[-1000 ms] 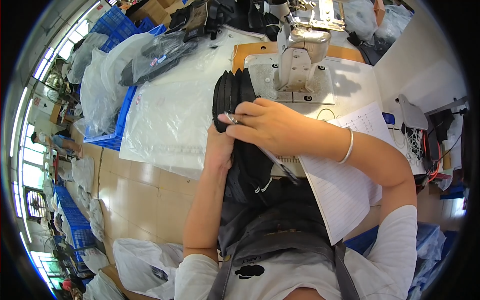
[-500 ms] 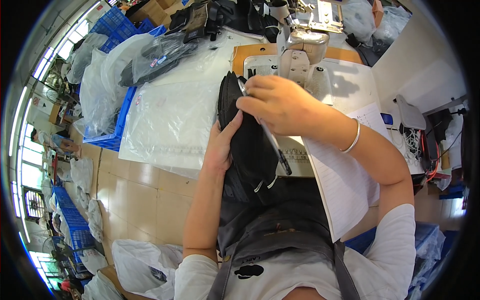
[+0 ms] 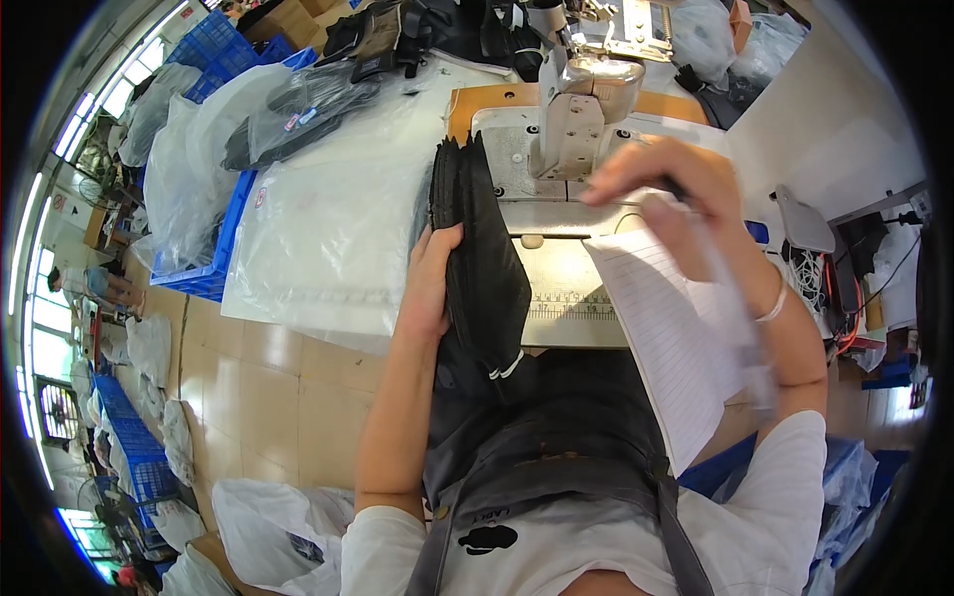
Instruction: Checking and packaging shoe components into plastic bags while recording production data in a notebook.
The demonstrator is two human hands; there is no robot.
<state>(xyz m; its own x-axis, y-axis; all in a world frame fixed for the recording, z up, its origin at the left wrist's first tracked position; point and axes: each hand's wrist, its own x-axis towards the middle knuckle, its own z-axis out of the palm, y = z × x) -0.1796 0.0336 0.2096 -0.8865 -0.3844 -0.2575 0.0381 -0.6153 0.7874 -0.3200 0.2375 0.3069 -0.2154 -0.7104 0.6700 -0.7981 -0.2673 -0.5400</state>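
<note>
My left hand [image 3: 429, 283] grips a black fabric bag piece with a zipper [image 3: 484, 263] by its left side. The bag stands upright above my lap, and white cord ends show at its lower tip. My right hand [image 3: 686, 194] is raised over the sheet edge and blurred by motion. A long slim pen [image 3: 730, 298] is in it, smeared into a pale streak that slants down past my wrist. Just under that hand lies a lined paper pad [image 3: 666, 348], hanging over the table's front edge. Its writing is too small to tell.
A sewing machine [image 3: 586, 109] stands ahead, with a ruler strip [image 3: 571, 306] along the table edge. Clear plastic sheeting [image 3: 323, 248] covers the table at left, beside a blue crate [image 3: 224, 268] of bagged goods. Black bags [image 3: 437, 35] lie at the back; cables [image 3: 820, 283] hang right.
My right hand has moved away from the bag, to the right and over the pad, taking the pen along. The bag, still in my left hand, has turned slightly more upright.
</note>
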